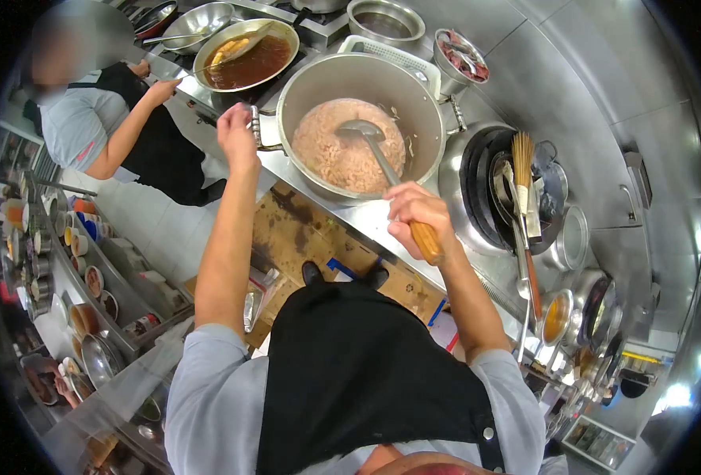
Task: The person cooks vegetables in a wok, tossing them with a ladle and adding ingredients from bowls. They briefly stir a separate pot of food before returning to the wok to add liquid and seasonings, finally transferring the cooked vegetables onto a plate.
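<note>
A large metal pot [425,138] stands on the steel counter, with pale pinkish-brown food [326,150] in its lower part. My right hand [417,214] is wrapped round the wooden handle of a ladle [382,162]. The ladle's bowl rests in the food near the pot's middle. At the pot's left side, my left hand [239,134] is closed on the pot's metal handle [255,127].
A co-worker [105,119] stands at the left, holding a utensil over a wide pan [287,67] of brown liquid. Behind the pot are a white basket [366,45] and a bowl [457,57]. Stacked dark pans [481,182] and a brush [522,158] lie at the right.
</note>
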A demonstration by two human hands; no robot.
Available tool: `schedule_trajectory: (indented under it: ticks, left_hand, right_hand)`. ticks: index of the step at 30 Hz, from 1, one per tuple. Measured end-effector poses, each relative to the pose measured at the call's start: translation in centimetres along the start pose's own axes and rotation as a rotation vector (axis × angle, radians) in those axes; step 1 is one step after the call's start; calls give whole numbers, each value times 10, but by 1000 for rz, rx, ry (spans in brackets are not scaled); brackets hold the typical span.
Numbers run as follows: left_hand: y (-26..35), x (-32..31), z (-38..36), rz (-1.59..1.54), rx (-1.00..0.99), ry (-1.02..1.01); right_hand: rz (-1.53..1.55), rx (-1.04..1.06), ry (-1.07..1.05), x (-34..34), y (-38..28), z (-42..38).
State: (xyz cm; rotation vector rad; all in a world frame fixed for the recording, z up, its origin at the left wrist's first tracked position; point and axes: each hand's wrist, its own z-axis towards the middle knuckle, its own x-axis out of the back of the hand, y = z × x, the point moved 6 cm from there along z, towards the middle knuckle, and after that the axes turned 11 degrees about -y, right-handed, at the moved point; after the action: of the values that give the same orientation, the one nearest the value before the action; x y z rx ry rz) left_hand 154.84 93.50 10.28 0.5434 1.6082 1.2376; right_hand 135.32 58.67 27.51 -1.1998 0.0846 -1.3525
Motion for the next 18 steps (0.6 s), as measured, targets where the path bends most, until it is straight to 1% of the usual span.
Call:
schedule_trajectory:
  ticks: [1,3,6,7,8,9,10,11,12,13,14,15,16,18]
  left_hand:
    - [3,7,-15,-8,84,38]
    - [-15,34,-38,-27,162,94]
    - [-61,93,-97,-15,291,179]
    - [-81,114,-126,63,347,77]
    - [-101,136,-159,141,397,-25]
    - [-121,153,-196,181,557,-177]
    - [-150,177,-231,341,622,-341]
    - [-147,180,-280,524,667,-452]
    - [-168,195,-327,786,590,-550]
    - [-210,223,-370,937,616,-737]
    - [-189,197,-415,909,648,-933]
    - [-168,161,-460,874,681,-1133]
    - [-167,145,-479,854,621,-1221]
    - [-173,112,-517,799,501,-1419]
  right_hand:
    - [-63,-5,-8,0,3,0]
    - [-178,-34,-27,6,10,-10]
    - [-283,-294,11,22,11,-37]
    - [-320,-336,25,26,15,-55]
    - [-357,-393,83,31,17,-73]
    - [-392,-448,144,33,16,-92]
    - [-424,-504,206,36,13,-114]
    - [-360,-653,234,38,15,-144]
    - [-342,-717,270,38,12,-174]
    - [-323,-783,306,36,9,-206]
    - [-302,-849,343,32,5,-242]
    - [-262,-946,316,22,-1,-282]
    - [-224,-1044,292,10,-10,-327]
    - [-273,-1126,113,-28,-34,-421]
